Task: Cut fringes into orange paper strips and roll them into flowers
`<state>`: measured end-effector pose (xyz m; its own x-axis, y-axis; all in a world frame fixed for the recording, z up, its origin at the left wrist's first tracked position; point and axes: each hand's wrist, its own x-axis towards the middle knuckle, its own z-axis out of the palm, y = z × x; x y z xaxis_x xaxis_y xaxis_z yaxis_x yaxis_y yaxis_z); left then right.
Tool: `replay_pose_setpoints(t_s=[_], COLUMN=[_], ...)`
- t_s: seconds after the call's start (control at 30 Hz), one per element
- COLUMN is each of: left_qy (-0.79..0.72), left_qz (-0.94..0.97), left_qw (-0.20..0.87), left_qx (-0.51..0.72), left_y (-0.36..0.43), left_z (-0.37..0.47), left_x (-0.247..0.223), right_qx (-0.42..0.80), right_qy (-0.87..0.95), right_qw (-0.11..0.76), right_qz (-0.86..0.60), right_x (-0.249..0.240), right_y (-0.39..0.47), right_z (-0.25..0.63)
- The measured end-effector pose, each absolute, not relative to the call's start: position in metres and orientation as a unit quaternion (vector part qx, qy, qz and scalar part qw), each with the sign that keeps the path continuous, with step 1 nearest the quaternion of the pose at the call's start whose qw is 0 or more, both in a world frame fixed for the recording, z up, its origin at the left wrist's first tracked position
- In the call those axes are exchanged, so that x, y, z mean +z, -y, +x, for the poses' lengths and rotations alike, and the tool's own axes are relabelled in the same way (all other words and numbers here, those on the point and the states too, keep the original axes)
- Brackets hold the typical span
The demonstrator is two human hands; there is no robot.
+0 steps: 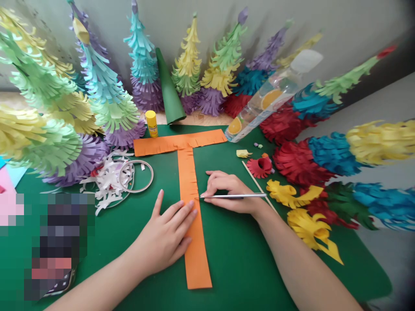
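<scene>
An orange paper strip (pixel 194 242) lies lengthwise on the green table, with a row of short slits along its right edge. My left hand (pixel 171 229) rests flat on it, fingers spread. Pinched in my right hand (pixel 228 190) is a slim silver craft knife (pixel 240 196); its tip meets the strip's right edge, just beyond my left fingertips. The blade is too small to make out clearly. A second orange strip (pixel 155 145), also slit along one edge, lies crosswise at the far end of the first.
Fringed paper cones (pixel 112 86) line the back and both sides. Behind the strips stand a yellow glue stick (pixel 151 124), a green paper cone (pixel 170 93) and a tilted plastic bottle (pixel 259 101). A tape ring (pixel 151 172) touches paper scraps (pixel 108 177). Yellow curls (pixel 308 226) lie right.
</scene>
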<state>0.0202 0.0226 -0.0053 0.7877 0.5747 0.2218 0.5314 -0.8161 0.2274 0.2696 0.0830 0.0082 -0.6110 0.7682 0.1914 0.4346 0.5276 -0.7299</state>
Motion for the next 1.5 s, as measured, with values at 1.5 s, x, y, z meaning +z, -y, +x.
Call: replay_pose_setpoints(t_s=[1.5], left_qy=[-0.298], left_qz=[0.938], left_qw=[0.102], left_qx=[0.144], left_y=[-0.023], left_z=[0.019], left_x=[-0.007], right_qx=[0.354], right_qy=[0.805], right_qw=[0.297], right_qz=[-0.371], right_x=[0.000], right_y=[-0.083], right_z=[0.270])
